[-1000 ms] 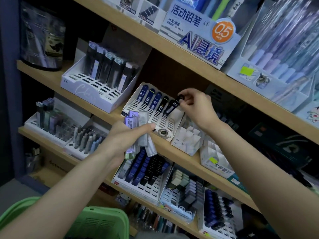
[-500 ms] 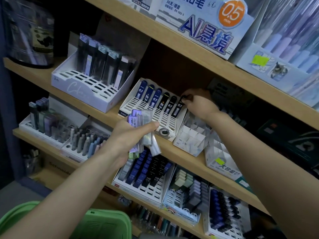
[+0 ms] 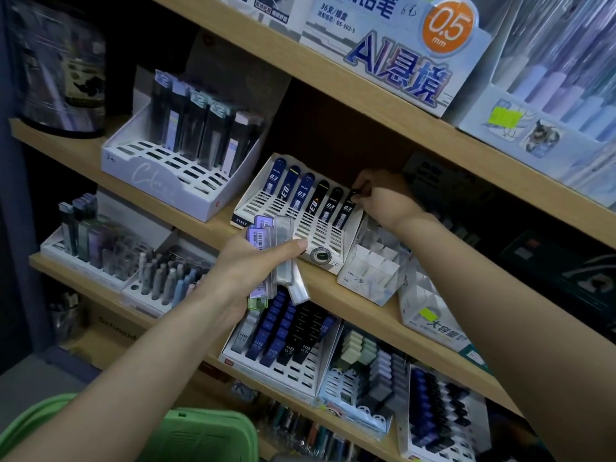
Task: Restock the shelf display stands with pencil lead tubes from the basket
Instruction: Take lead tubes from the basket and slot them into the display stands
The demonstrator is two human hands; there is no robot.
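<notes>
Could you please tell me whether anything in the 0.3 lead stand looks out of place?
In the white stand, the second tube and fourth tube from the left show 0.3 labels upside down compared with their neighbours, as if inserted reversed.

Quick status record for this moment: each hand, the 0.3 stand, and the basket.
left hand: holds a bundle of lead tubes, clear and purple, in front of the stand
right hand: pinches the top of the rightmost black tube
stand: six tubes in the back row, three blue, three black; front slots empty
basket: green, at the bottom edge; contents hidden
</notes>
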